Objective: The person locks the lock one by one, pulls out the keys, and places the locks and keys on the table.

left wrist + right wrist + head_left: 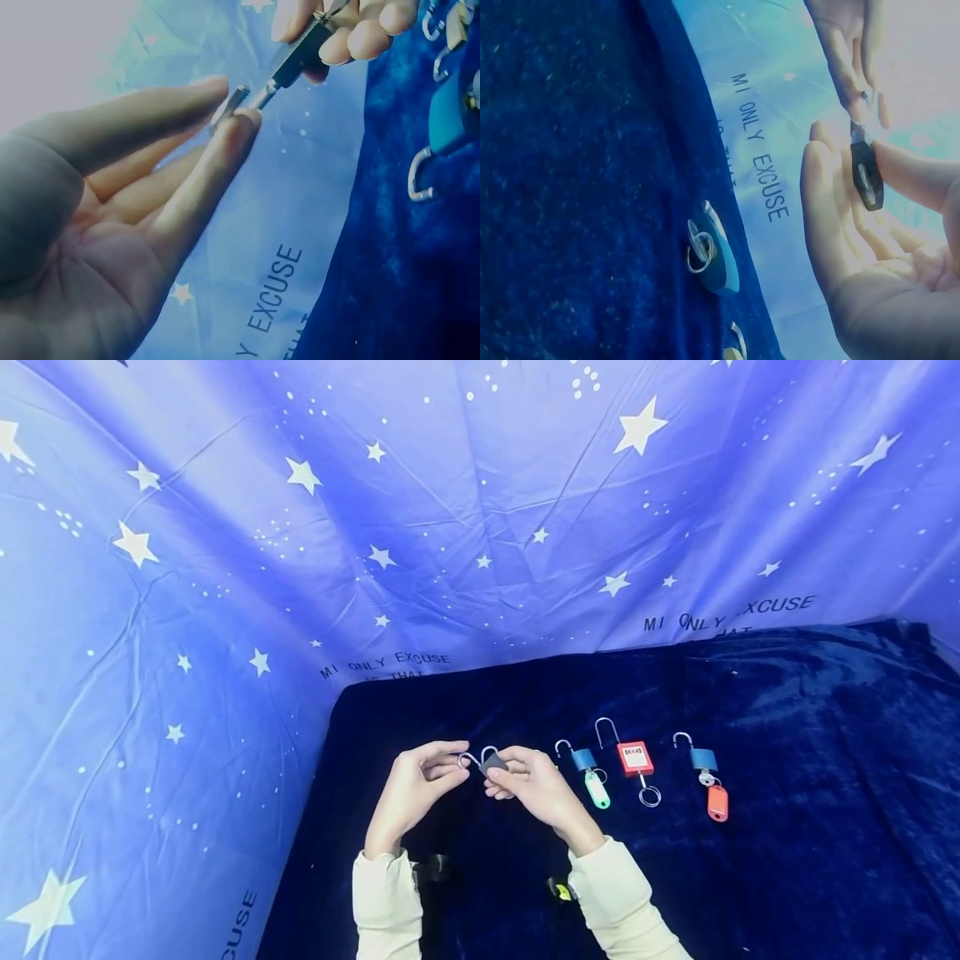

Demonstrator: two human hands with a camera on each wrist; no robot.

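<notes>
Fingers of the right hand [528, 777] hold the dark body of a small padlock [493, 766] from its right side. The thumb lies across the front of the body. From the left, the left hand [427, 777] pinches the padlock's silver shackle [264, 96] between thumb and fingertips, its free end standing apart from the body. In the right wrist view the dark padlock [868, 176] is edge-on between the right thumb and fingers. Nearest to the right hand lies a blue padlock [583, 760] with its shackle raised and a green key tag [597, 791] attached.
Further right on the dark blue velvet cloth [825, 860] lie a red padlock [635, 758] with a long raised shackle and a ringed key, and another blue padlock [703, 760] with a red tag [717, 803]. A star-printed curtain [450, 510] rises behind and at the left.
</notes>
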